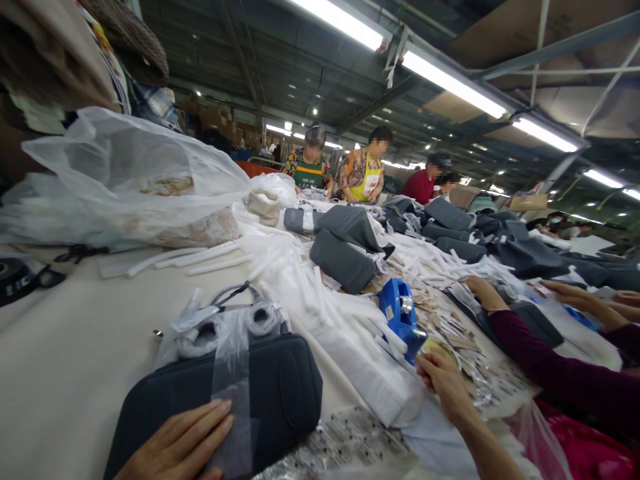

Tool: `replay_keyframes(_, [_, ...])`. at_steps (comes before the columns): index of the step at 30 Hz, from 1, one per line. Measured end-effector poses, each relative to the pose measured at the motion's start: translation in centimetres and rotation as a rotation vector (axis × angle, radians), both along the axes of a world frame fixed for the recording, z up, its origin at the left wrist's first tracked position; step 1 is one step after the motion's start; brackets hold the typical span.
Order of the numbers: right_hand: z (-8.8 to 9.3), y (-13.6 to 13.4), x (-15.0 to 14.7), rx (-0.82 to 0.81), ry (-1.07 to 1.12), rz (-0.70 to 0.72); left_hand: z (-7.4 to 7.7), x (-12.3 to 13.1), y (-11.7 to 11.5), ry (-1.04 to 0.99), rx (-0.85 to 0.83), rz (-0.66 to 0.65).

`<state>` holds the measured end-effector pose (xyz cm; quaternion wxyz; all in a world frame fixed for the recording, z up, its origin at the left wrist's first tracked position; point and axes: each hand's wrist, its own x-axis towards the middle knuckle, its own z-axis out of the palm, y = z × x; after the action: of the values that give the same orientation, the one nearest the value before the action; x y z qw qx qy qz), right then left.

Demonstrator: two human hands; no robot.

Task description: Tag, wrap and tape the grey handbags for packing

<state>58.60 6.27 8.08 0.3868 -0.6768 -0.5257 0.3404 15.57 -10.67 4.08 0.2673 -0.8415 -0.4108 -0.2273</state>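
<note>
A dark navy bag (270, 393) lies in front of me, with a band of clear plastic film (233, 373) running down over it. My left hand (183, 440) rests on the bag and the film's edge, fingers stretched out flat. Wrapped handles (263, 319) and a strap stick up behind the bag's top edge. To the right, a blue tape dispenser (397, 310) stands among white padding rolls. My right hand (445, 380) is at the dispenser's near end, finger and thumb pinched together; what lies between them is too small to make out. A yellowish tape roll (443, 350) shows just behind those fingers.
White foam tubes (345, 313) and grey bags (343, 257) are heaped across the table. A large clear plastic bag (125, 167) is at left. A co-worker's purple sleeve (560, 373) reaches in from the right. Several people stand at the far side.
</note>
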Motion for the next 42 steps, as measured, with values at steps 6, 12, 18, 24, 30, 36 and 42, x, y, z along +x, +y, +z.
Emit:
replay_keyframes(6, [2.3,-1.8,0.6,0.077,-0.357,0.153,1.8,1.2,-0.5,-0.019,-0.029,0.027])
replay_keyframes(12, [5.9,-5.3,-5.5,0.237,-0.347,0.656,2.3,2.0,-0.9,-0.123,-0.162,0.023])
replay_keyframes(18, [8.2,-6.1,-14.1,-0.098,-0.042,1.199,1.7,2.6,-1.4,-0.180,-0.224,0.083])
replay_keyframes(24, [9.8,-4.3,-21.7,-0.025,-0.460,1.624,0.6,2.9,-1.8,-0.213,-0.245,0.145])
replay_keyframes(30, [10.3,-3.8,-27.2,0.313,-0.833,1.882,0.0,3.0,-1.6,-0.217,-0.256,0.146])
replay_keyframes(36, [9.3,-3.4,-31.2,0.399,-1.248,1.930,0.2,3.0,-1.6,-0.241,-0.222,0.138])
replay_keyframes(42, [8.0,-3.4,-32.5,0.457,-1.424,1.839,-0.2,3.1,-1.6,-0.257,-0.210,0.132])
